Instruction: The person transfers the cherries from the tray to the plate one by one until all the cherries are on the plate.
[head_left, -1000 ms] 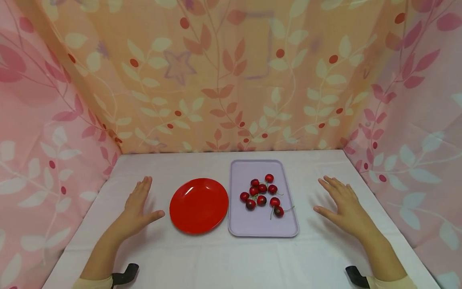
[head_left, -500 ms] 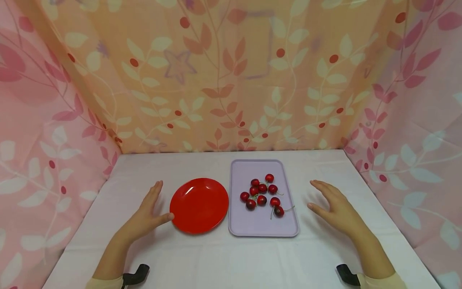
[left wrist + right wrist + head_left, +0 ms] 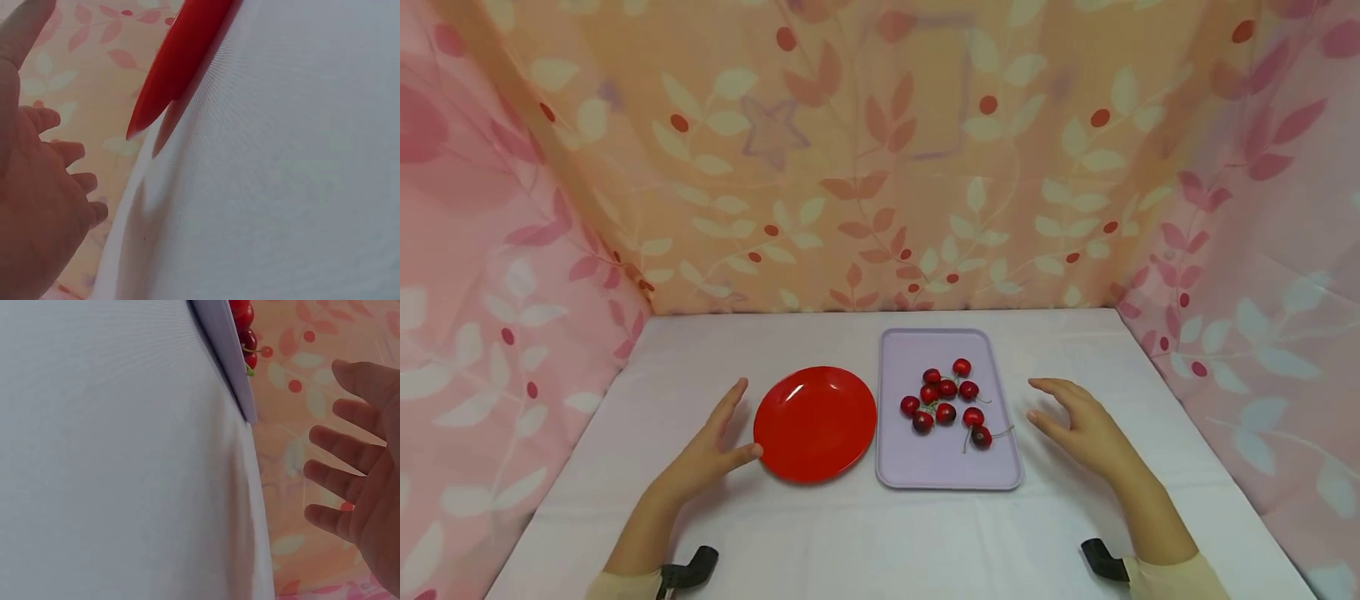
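two open hands flank a red plate and a tray of cherries

the left hand [image 3: 707, 450] rests on the white-covered desk [image 3: 880, 533] with its fingers straight and together, pointing away from the person, and it holds nothing. its thumb tip lies against, or just short of, the near left rim of the red plate [image 3: 815, 423] (the head view does not settle which). in the left wrist view the plate's edge [image 3: 178, 59] shows as a red wedge beyond the spread fingers [image 3: 56, 156].

just right of the plate, almost rim to rim with it, sits a pale lilac rectangular tray [image 3: 917, 467]. a loose cluster of dark red cherries [image 3: 949, 402] lies in its middle, some with thin green stems; the nearest one trails a stem toward the tray's right edge.

the right hand [image 3: 1078, 425] is just beside the tray's right rim, apart from it, fingers loosely extended and slightly spread, palm down, empty. the right wrist view shows those fingers [image 3: 340, 450] clear of the tray corner [image 3: 231, 356], with a few cherries [image 3: 245, 325] peeking over its rim.

leaf-patterned cloth in pink and orange [image 3: 880, 150] walls in the desk on three sides.
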The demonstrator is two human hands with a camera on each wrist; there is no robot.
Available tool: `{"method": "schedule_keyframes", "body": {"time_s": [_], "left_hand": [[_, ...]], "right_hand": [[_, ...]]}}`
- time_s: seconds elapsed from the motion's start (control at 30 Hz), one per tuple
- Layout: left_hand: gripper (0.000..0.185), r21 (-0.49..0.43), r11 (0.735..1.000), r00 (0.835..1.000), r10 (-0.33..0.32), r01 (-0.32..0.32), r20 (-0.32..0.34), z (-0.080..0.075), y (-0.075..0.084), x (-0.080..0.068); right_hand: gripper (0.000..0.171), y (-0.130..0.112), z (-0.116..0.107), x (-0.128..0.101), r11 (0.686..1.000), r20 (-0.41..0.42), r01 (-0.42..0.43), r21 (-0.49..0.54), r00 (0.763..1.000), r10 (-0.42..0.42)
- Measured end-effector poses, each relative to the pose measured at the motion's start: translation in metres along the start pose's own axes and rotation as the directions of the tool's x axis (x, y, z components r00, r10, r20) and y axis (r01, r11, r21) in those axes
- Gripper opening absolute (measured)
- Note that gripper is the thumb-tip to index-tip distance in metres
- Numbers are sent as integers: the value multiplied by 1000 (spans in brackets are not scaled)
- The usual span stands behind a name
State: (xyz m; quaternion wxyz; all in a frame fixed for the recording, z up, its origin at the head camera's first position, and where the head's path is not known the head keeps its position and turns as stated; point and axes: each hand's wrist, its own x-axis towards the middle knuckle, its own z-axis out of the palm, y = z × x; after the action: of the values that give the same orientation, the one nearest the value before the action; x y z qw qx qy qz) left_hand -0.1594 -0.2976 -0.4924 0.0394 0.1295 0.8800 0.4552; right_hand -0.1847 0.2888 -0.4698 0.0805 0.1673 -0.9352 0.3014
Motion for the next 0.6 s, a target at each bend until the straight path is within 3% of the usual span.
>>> {"method": "schedule_keyframes", "body": {"time_s": [0.23,0.47,0.6], "left_hand": [[107,-11,1000,1000,24,-24,-4,4,-13,0],[112,-66,997,998,-27,30,51,12,-17,-2],[115,-37,999,998,-11,13,60,13,-19,-3]], "right_hand": [[47,8,10,-5,1000,-4,-13,27,1000,13],[39,12,21,-8,998,11,-34,54,999,34],[35,12,28,-9,998,12,-22,67,1000,21]]}}
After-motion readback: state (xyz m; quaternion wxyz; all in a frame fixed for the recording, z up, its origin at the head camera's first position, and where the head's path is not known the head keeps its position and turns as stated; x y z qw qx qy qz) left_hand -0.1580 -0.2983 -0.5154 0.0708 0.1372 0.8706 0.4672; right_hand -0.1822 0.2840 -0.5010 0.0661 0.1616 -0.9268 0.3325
